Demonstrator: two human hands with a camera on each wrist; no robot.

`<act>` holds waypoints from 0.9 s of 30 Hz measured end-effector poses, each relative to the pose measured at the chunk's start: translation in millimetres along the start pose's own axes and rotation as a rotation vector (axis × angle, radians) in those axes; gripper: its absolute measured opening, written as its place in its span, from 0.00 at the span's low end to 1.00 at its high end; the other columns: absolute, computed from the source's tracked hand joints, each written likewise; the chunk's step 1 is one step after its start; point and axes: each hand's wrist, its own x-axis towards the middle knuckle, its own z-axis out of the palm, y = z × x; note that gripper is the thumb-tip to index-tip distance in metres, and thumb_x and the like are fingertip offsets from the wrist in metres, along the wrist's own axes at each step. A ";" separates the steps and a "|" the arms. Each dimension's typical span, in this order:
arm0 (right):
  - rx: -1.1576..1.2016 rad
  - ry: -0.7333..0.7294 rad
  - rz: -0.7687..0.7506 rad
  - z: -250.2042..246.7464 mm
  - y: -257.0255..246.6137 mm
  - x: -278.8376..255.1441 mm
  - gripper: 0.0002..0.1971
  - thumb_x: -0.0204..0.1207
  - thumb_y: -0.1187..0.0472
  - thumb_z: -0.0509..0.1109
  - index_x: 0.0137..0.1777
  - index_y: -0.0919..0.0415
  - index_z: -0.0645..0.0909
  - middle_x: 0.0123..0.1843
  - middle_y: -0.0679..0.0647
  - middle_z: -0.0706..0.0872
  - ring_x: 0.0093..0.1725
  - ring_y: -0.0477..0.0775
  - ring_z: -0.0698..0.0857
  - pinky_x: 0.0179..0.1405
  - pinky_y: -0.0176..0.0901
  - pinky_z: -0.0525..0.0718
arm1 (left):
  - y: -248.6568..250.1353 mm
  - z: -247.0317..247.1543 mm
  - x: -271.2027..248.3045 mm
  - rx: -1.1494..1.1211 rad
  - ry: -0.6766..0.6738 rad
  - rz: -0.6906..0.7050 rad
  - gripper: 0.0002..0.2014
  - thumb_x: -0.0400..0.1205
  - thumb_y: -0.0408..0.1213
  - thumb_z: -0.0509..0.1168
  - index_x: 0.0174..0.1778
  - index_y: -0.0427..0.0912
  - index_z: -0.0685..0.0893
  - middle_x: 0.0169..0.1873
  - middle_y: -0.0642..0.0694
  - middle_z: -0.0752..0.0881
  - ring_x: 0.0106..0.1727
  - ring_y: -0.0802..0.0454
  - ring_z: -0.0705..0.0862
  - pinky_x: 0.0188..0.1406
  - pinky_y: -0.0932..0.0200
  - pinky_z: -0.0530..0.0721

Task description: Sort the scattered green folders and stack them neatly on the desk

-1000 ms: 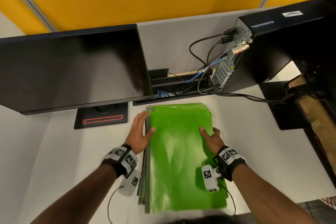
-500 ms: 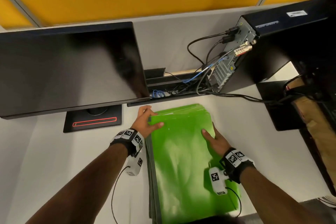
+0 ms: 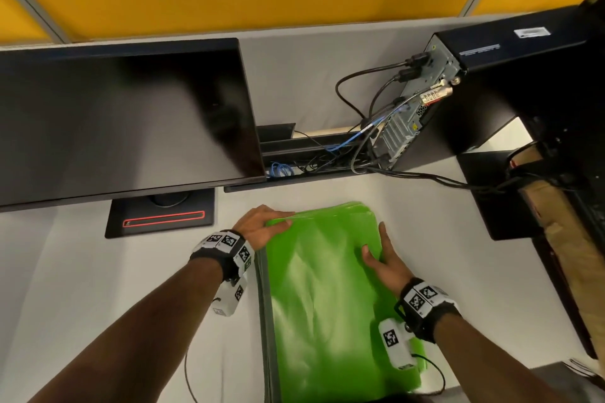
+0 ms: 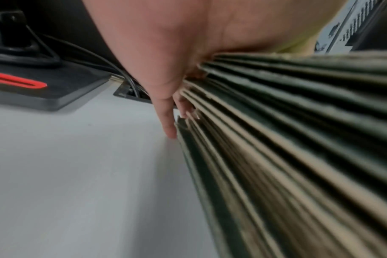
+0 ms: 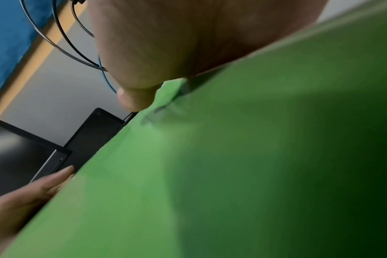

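Your left hand [image 3: 258, 226] has slid to the far corner of the green folders [image 3: 327, 288], thumb on the cover, straight fingers pressing the edges. Your right hand [image 3: 383, 262] lies flat along the opposite edge. Neither clasps anything, apparently squaring the stack between them on the desk [image 3: 98, 288].

Head view downward; wrist views tight on shared folders [image 3: 320, 288]

Near end of folder stack [image 3: 320, 304] cut off at btm; right hand [image 3: 384, 260] fingers mostly hidden behind edge.
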 end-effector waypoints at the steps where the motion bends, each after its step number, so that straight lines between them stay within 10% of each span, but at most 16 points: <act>1: -0.024 -0.004 0.022 -0.6 -2.6 -0.2 0.50 0.68 0.26 0.61 0.82 0.36 0.36 0.84 0.45 0.56 0.82 0.56 0.61 0.78 0.47 0.61 | -2.0 3.6 -0.3 -0.054 0.013 -0.006 0.20 0.79 0.61 0.61 0.65 0.65 0.81 0.60 0.49 0.80 0.67 0.50 0.77 0.70 0.55 0.70; 4: -0.038 0.017 0.055 -0.9 -0.9 3.5 0.57 0.48 0.12 0.55 0.79 0.27 0.38 0.84 0.46 0.60 0.79 0.57 0.68 0.79 0.53 0.64 | -1.6 8.3 -4.9 -0.051 0.028 -0.004 0.18 0.80 0.59 0.60 0.66 0.64 0.81 0.61 0.49 0.82 0.66 0.52 0.77 0.66 0.60 0.70; 9: -0.139 0.048 0.006 2.4 -6.5 0.9 0.43 0.73 0.28 0.56 0.79 0.30 0.32 0.85 0.49 0.58 0.78 0.60 0.70 0.78 0.52 0.67 | -4.1 8.7 -10.9 -0.090 0.023 0.032 0.16 0.80 0.58 0.62 0.65 0.71 0.77 0.68 0.49 0.82 0.72 0.49 0.76 0.73 0.56 0.70; 16: -0.103 -0.007 -0.038 -7.5 -8.4 4.5 0.58 0.50 0.14 0.54 0.79 0.29 0.32 0.85 0.49 0.58 0.78 0.60 0.70 0.77 0.48 0.67 | 33.7 10.9 1.0 0.180 -0.002 -0.009 0.26 0.80 0.68 0.48 0.72 0.66 0.73 0.73 0.51 0.78 0.73 0.45 0.77 0.72 0.50 0.73; 20: -0.156 -0.034 -0.022 -10.2 -8.5 4.5 0.48 0.66 0.22 0.57 0.77 0.27 0.28 0.85 0.52 0.58 0.77 0.62 0.72 0.76 0.49 0.69 | 48.4 15.6 7.0 0.329 -0.132 0.002 0.24 0.81 0.61 0.54 0.75 0.72 0.64 0.77 0.52 0.72 0.76 0.45 0.72 0.77 0.51 0.68; 27: -0.232 -0.110 -0.015 -14.3 -13.0 14.2 0.45 0.72 0.27 0.56 0.77 0.30 0.26 0.82 0.58 0.66 0.75 0.60 0.75 0.77 0.49 0.70 | 85.9 20.1 25.3 0.324 -0.205 0.042 0.27 0.83 0.59 0.51 0.75 0.50 0.65 0.70 0.44 0.80 0.67 0.43 0.80 0.66 0.53 0.75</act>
